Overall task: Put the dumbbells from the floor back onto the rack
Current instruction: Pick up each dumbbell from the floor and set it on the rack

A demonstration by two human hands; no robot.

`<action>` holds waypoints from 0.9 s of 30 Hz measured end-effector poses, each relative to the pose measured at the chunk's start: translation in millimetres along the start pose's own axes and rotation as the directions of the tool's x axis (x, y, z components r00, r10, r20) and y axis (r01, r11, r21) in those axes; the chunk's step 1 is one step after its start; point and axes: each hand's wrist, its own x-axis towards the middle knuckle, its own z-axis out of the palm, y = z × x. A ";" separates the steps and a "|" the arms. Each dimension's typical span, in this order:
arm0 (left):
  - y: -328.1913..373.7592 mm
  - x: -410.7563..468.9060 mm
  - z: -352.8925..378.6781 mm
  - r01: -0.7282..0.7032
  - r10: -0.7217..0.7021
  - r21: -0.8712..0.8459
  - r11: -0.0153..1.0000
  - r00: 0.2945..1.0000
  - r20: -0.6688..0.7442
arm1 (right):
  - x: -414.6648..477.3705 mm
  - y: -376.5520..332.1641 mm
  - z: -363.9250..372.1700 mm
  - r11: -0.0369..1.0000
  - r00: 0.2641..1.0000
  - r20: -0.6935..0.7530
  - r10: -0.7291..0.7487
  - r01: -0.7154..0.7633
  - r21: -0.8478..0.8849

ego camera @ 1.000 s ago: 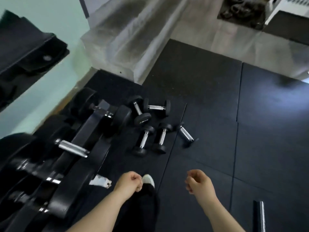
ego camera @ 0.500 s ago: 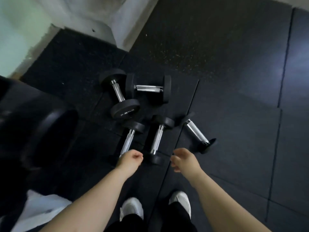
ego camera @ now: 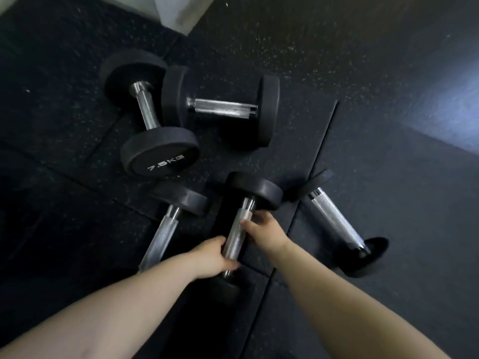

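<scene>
Several black dumbbells with chrome handles lie on the black rubber floor. Both my hands are on the handle of the middle dumbbell (ego camera: 255,189): my left hand (ego camera: 211,256) grips its lower part and my right hand (ego camera: 267,233) curls round it from the right. A second small dumbbell (ego camera: 166,229) lies just to the left, and a third small one (ego camera: 337,221) lies to the right. Further away lie a 7.5 kg dumbbell (ego camera: 155,151) and a larger dumbbell (ego camera: 223,107). The rack is out of view.
A grey concrete step or wall base (ego camera: 181,11) stands at the top, beyond the dumbbells. Rubber floor mats (ego camera: 388,177) with visible seams stretch to the right. A pale patch of light falls on the floor at the far right.
The camera has dropped closer to the floor. Both hands, held loosely above the floor before, have reached down and taken hold of the middle dumbbell's handle. The rack has left the view.
</scene>
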 end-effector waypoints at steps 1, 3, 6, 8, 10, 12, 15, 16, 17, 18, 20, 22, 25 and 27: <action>-3.3 -0.8 3.1 0.008 -0.008 -0.005 1.000 1.000 -0.014 | -1.8 4.0 5.4 1.000 1.000 0.001 0.017 -0.017 0.011; -4.2 3.2 3.9 0.017 -0.018 -0.060 0.998 1.000 -0.016 | -2.2 8.9 12.5 0.998 0.999 0.030 0.037 -0.039 0.058; -1.8 7.5 -2.5 0.005 0.000 -0.120 0.993 0.999 0.044 | 4.9 10.6 8.9 0.993 0.995 0.090 0.035 -0.044 0.106; -3.3 9.3 -6.2 0.003 0.008 -0.137 0.991 0.997 0.076 | 7.5 12.2 9.0 0.991 0.993 0.116 0.012 -0.027 0.129; -7.3 9.8 -5.6 0.033 -0.023 -0.158 0.987 0.998 0.065 | 5.1 12.4 11.5 0.987 0.995 0.099 0.008 -0.024 0.158; -6.3 5.8 -1.7 0.060 -0.059 -0.144 0.988 0.998 0.011 | -0.9 9.1 13.7 0.980 0.998 0.066 0.021 -0.033 0.196; -0.8 -18.1 11.6 0.106 -0.106 -0.001 0.994 0.993 -0.051 | -21.5 8.9 11.8 0.966 0.993 0.041 0.107 -0.114 0.230; 1.4 -30.7 16.6 0.121 -0.120 0.032 0.992 0.992 -0.044 | -32.2 11.7 9.9 0.959 0.989 0.039 0.140 -0.145 0.244; 2.8 -44.2 22.0 0.135 -0.134 0.048 0.990 0.991 -0.022 | -44.8 15.0 7.6 0.952 0.985 0.038 0.168 -0.172 0.255; 3.2 -58.9 27.9 0.144 -0.145 0.050 0.988 0.989 0.010 | -59.8 18.1 5.0 0.947 0.981 0.037 0.192 -0.195 0.255; 3.5 -92.3 40.6 0.159 -0.161 0.040 0.987 0.984 0.071 | -92.8 21.5 -0.7 0.937 0.967 0.033 0.252 -0.252 0.242; 6.5 -126.8 51.8 0.181 -0.181 0.011 0.983 0.977 0.113 | -126.9 20.5 -7.4 0.928 0.952 0.042 0.302 -0.304 0.216; 16.1 -169.2 58.8 0.191 -0.187 -0.021 0.981 0.973 0.132 | -165.8 14.5 -14.0 0.927 0.941 0.061 0.332 -0.337 0.162; 26.2 -197.2 55.1 0.205 -0.201 -0.019 0.979 0.973 0.116 | -189.8 1.7 -16.8 0.928 0.937 0.055 0.345 -0.349 0.132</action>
